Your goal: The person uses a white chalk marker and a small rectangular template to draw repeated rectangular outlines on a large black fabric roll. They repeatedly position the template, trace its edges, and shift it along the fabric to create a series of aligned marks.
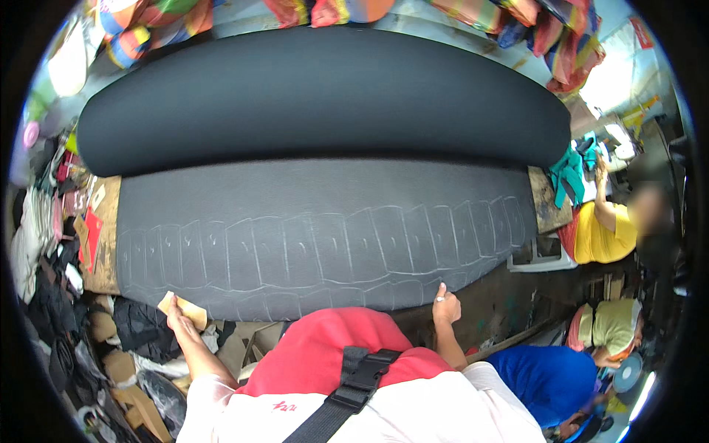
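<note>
A dark grey fabric sheet (325, 188) lies spread over a wooden table, covered with rows of pale drawn outlines shaped like repeated panels. My left hand (176, 316), at the near left edge of the cloth, grips a tan cardboard piece (190, 313), which looks like a pattern template. My right hand (446, 308) is by the near edge on the right, its fingers curled closed. Something small and whitish shows at those fingers, too small to name. Behind the spread part, a thick dark fabric roll (325, 103) stretches across the table.
Bare wooden table ends (550, 201) show beside the cloth. Dark cloth heaps (148, 332) and scraps crowd the left. At right, a person in yellow (605, 232) sits near a grey plastic stool (543, 255); a person in blue (543, 380) is nearer. Colourful striped bags (166, 22) line the back.
</note>
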`<state>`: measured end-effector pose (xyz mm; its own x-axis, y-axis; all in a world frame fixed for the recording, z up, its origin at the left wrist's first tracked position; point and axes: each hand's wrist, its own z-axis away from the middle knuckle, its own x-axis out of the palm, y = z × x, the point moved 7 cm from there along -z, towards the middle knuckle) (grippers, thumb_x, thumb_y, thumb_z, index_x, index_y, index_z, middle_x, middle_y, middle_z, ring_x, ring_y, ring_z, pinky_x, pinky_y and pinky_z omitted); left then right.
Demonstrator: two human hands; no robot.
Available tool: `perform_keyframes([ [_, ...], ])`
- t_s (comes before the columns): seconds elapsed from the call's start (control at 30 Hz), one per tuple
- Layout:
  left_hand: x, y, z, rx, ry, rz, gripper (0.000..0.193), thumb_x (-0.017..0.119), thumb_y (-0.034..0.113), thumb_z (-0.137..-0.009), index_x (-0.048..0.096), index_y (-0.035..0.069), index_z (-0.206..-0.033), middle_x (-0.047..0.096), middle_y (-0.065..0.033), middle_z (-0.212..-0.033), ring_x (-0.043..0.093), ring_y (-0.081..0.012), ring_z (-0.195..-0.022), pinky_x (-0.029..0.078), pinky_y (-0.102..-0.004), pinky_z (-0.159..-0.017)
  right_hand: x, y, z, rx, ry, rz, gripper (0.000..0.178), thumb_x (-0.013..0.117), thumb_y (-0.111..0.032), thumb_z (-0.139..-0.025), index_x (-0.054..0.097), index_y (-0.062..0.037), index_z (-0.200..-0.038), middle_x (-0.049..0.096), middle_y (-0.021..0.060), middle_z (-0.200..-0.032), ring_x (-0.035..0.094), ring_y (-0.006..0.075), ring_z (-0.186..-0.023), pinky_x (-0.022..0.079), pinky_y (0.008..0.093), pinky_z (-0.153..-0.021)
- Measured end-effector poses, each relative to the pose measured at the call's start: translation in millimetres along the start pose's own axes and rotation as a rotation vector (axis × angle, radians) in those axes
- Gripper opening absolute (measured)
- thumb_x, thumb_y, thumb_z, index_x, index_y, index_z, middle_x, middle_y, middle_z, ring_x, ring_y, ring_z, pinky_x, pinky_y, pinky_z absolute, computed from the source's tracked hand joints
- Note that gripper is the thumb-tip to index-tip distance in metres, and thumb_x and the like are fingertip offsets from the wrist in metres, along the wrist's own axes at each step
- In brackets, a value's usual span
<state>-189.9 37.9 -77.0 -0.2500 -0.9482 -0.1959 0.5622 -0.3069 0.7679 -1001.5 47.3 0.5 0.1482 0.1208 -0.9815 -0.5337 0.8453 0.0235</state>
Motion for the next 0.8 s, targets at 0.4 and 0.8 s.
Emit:
perform_keyframes([
  [0.4,-76,-57,55,0.118,0.395,-0.315,0.044,0.083,0.029,-0.066,0.067,-0.004,-0.090,0.068,-0.0122,-0.090,0.064,-0.0237,-0.076,0.051,-0.0374,-0.072,27,37,-4,-0.115,0.013,0.026,0.062,0.041,-0.052,-0.092,0.069,0.0004,-0.075,0.065,0.0230,-0.077,0.062,0.0432,-0.075,0.048,0.0509,-0.066],
  [0.8,-120,-26,-2,0.168,0.508,0.139,0.035,0.064,0.024,-0.083,0.060,-0.006,-0.100,0.066,-0.0149,-0.094,0.066,-0.0290,-0.081,0.053,-0.0432,-0.070,-100,-66,0,-0.407,0.667,-0.395,0.034,0.069,-0.029,-0.084,0.056,0.0020,-0.088,0.061,0.0199,-0.095,0.057,0.0341,-0.088,0.045,0.0420,-0.077],
])
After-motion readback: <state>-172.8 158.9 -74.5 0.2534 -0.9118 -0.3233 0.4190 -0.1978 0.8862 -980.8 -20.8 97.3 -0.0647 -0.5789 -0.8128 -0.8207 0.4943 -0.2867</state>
